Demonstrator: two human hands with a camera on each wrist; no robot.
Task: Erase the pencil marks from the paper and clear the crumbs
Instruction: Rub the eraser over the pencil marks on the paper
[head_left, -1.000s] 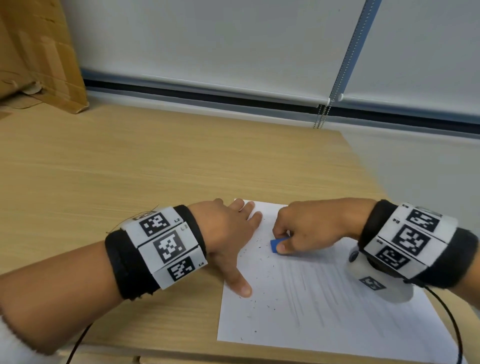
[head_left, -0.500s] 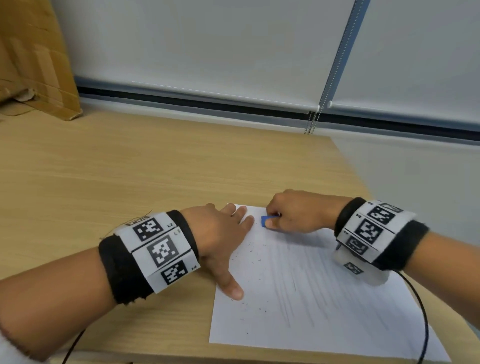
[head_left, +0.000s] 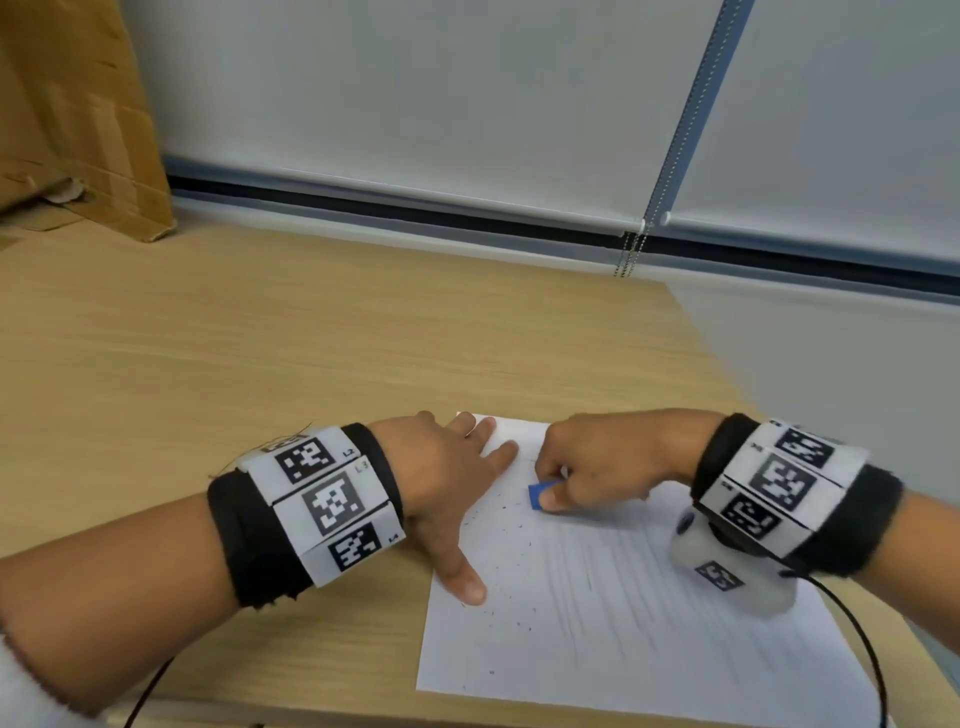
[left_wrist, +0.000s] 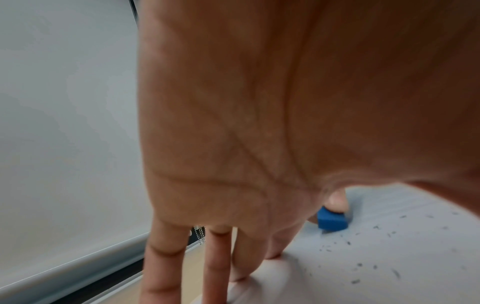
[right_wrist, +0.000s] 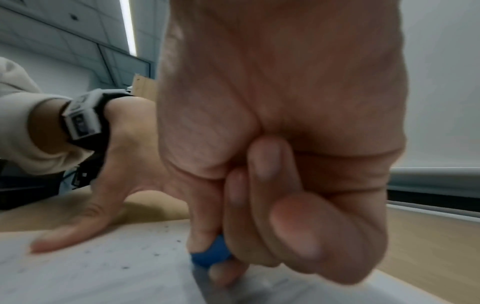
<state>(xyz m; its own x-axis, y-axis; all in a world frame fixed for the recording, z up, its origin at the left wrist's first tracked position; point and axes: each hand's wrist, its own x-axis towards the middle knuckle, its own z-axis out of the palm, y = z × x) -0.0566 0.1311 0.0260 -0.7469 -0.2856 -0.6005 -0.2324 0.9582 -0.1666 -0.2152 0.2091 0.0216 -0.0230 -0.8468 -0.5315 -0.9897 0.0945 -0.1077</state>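
Cardboard (head_left: 78, 130) leans against the wall at the far left corner of the wooden table (head_left: 260, 364). Nearer, the left hand (head_left: 441, 478) lies flat with its fingers (head_left: 498, 454) straight and spread, released and grasping nothing; the thumb presses the left edge of the paper (head_left: 545, 649) while the other fingertips rest on its far left corner, pinning the sheet down. A black band with white square-patterned tags (head_left: 322, 504) wraps that wrist. The white paper lies at the near right part of the table, its near edge close to the table's front edge. Dark eraser crumbs (head_left: 498, 551) are scattered over its left half, between the thumb and the right hand, and faint grey pencil strokes (head_left: 623, 587) run across the middle of the sheet. Just right of the left fingertips, the right hand (head_left: 608, 462) is clenched, its fingers (right_wrist: 262, 185) curled and, with the thumb, pinching a small blue eraser (head_left: 540, 493), whose lower edge touches the paper near the far end of the sheet. The right wrist carries a matching tagged band (head_left: 779, 483) and a white camera housing (head_left: 727, 571) beneath it. Behind the table, a bead chain (head_left: 628, 254) hangs in front of pale roller blinds (head_left: 415, 104).
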